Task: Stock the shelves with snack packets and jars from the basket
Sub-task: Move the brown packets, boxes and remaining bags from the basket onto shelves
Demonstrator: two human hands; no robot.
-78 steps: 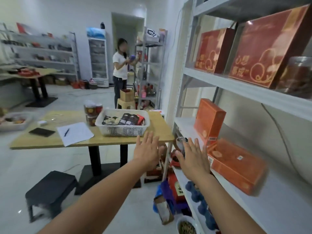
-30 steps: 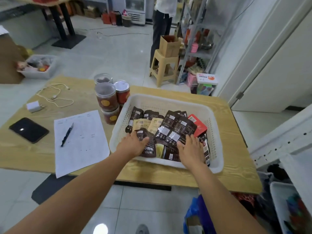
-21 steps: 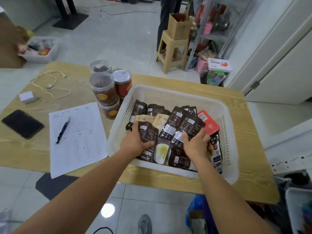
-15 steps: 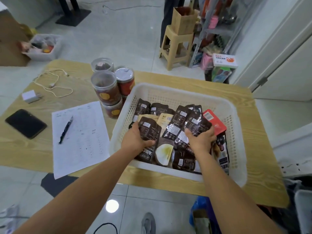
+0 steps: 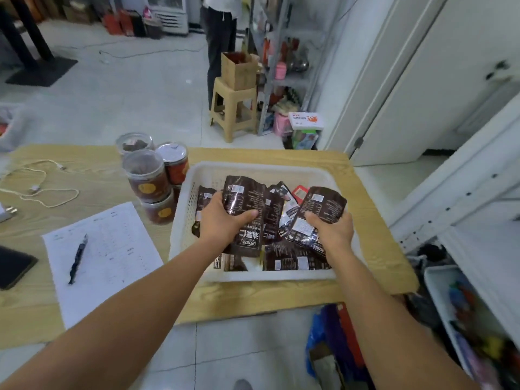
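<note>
1. The left hand point(image 5: 222, 220) grips a dark brown snack packet point(image 5: 244, 195). The thumb lies across the packet's front and the fingers curl behind it.
2. The right hand point(image 5: 332, 230) grips a second dark packet point(image 5: 323, 204) the same way, with the thumb on the front and the fingers wrapped behind (whether it holds one pouch or several cannot be told).
3. Both held packets stand roughly upright over the white basket point(image 5: 180, 220). The remaining packets point(image 5: 284, 260) lie overlapped inside it, and a red packet point(image 5: 299, 191) shows at the far side between the two hands.
4. The basket sits on a wooden table point(image 5: 253, 296), toward its right end.
5. Clear jars point(image 5: 146, 178) with brown contents are stacked in two tiers just beside the basket's left wall.
6. Left of the jars lies a printed sheet point(image 5: 112, 243) with a pen point(image 5: 78, 257) on it. A dark phone point(image 5: 11, 267) and a white cable point(image 5: 42, 190) lie further left.
7. Beyond the table, a tan stool point(image 5: 233, 108) carries an open cardboard box point(image 5: 239, 70). A second person point(image 5: 219, 29) stands beside it.
8. A white shelf unit point(image 5: 464, 192) stands to the right of the table. A blue bag point(image 5: 318, 342) lies on the floor between the table and the shelf unit.
</note>
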